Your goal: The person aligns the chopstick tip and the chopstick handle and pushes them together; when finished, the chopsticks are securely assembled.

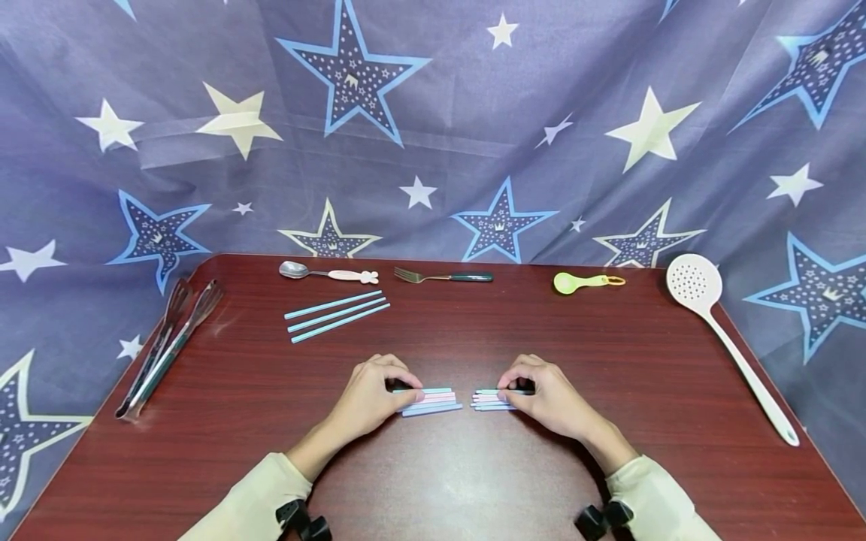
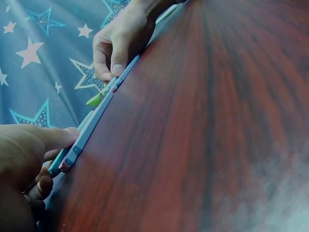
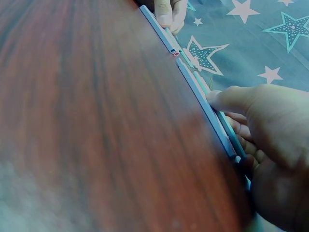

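Observation:
My left hand (image 1: pixel 370 394) pinches a small bundle of blue and pink straws (image 1: pixel 438 400) low over the table, thumb on the near side and fingers behind. Across a narrow gap, my right hand (image 1: pixel 551 397) holds another bundle of blue and pink straws (image 1: pixel 485 400) the same way. The two bundles lie roughly in line, their inner ends facing each other. In the left wrist view, a blue straw (image 2: pixel 91 126) runs past the left thumb. The right wrist view has a blue straw (image 3: pixel 205 111) beside the right thumb. Each hand covers its bundle's outer end.
Three blue straws (image 1: pixel 338 316) lie slanted behind the left hand. Along the back are a spoon (image 1: pixel 330 273), a fork (image 1: pixel 443 276) and a green measuring spoon (image 1: pixel 587 282). Metal tongs (image 1: pixel 169 346) lie left, a white skimmer (image 1: pixel 734 349) right. A star-patterned cloth (image 1: pixel 446 150) hangs behind the table.

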The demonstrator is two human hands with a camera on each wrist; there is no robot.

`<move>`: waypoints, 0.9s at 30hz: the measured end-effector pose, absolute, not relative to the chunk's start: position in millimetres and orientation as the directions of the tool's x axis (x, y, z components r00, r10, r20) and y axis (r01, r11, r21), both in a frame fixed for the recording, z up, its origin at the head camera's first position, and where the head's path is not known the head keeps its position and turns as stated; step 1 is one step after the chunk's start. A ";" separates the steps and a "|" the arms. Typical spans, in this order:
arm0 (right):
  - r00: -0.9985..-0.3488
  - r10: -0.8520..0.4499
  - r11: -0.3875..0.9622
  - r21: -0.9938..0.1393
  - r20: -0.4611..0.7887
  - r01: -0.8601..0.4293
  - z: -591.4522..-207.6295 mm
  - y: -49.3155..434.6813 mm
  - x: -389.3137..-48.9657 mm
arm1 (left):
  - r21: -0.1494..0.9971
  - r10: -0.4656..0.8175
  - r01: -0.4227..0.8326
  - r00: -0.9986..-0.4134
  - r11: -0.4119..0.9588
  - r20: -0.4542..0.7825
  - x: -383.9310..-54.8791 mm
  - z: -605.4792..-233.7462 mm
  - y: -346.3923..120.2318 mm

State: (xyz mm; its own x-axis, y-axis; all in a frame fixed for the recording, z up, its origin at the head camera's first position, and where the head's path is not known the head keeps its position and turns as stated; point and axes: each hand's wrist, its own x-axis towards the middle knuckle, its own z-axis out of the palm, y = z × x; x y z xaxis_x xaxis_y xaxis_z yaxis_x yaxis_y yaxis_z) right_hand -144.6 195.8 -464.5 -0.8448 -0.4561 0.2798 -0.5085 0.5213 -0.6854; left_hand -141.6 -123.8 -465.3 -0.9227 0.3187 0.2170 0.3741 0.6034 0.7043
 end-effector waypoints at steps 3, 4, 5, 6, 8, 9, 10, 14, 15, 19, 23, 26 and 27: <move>-0.840 -0.456 0.517 -0.680 0.294 -0.519 -465.0 195.6 -144.7 | 0.704 0.315 0.370 -0.925 0.606 0.214 -141.1 -464.4 -123.5; -0.839 -0.455 0.516 -0.679 0.299 -0.521 -465.2 195.5 -144.7 | 0.703 0.314 0.370 -0.925 0.607 0.216 -141.0 -464.1 -123.4; -0.839 -0.453 0.516 -0.678 0.303 -0.523 -465.5 195.3 -144.8 | 0.702 0.314 0.371 -0.924 0.608 0.217 -141.0 -463.9 -123.3; -0.838 -0.451 0.517 -0.675 0.307 -0.526 -465.9 195.3 -144.8 | 0.699 0.315 0.378 -0.922 0.607 0.226 -141.1 -464.2 -123.1; -0.835 -0.449 0.515 -0.671 0.318 -0.533 -466.6 195.2 -144.7 | 0.696 0.313 0.384 -0.920 0.606 0.235 -141.4 -464.4 -123.0; -0.834 -0.448 0.515 -0.669 0.323 -0.536 -466.9 195.2 -144.7 | 0.696 0.311 0.387 -0.920 0.605 0.241 -141.6 -464.5 -123.1; -0.832 -0.447 0.514 -0.667 0.328 -0.539 -467.2 195.1 -144.6 | 0.696 0.309 0.389 -0.919 0.604 0.246 -141.9 -464.5 -123.1; -0.833 -0.434 0.507 -0.670 0.344 -0.542 -467.2 195.3 -144.2 | 0.701 0.300 0.393 -0.918 0.595 0.261 -143.2 -462.8 -124.1; -0.836 -0.428 0.507 -0.675 0.343 -0.537 -466.9 195.5 -144.2 | 0.701 0.297 0.394 -0.918 0.594 0.264 -143.5 -462.0 -124.6; -0.849 -0.412 0.507 -0.690 0.332 -0.516 -463.5 196.4 -146.0 | 0.696 0.279 0.388 -0.921 0.603 0.272 -144.6 -457.7 -127.4; -0.851 -0.399 0.512 -0.686 0.342 -0.516 -457.0 197.8 -150.2 | 0.694 0.259 0.373 -0.928 0.616 0.269 -148.0 -450.7 -129.4; -0.844 -0.390 0.515 -0.673 0.368 -0.531 -450.7 198.8 -154.6 | 0.694 0.262 0.384 -0.923 0.609 0.281 -151.9 -443.5 -130.2; -0.841 -0.387 0.514 -0.669 0.378 -0.537 -448.4 199.0 -156.1 | 0.695 0.265 0.390 -0.921 0.604 0.287 -153.2 -440.9 -130.4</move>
State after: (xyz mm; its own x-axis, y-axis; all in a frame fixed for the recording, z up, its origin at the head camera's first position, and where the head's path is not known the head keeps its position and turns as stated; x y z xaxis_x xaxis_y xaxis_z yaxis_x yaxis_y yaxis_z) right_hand -156.1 199.0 -448.4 -0.8410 -0.3869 0.3782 -0.5372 0.5141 -0.6687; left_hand -153.2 -130.4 -440.9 -0.9206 0.2646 0.2871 0.3903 0.6043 0.6946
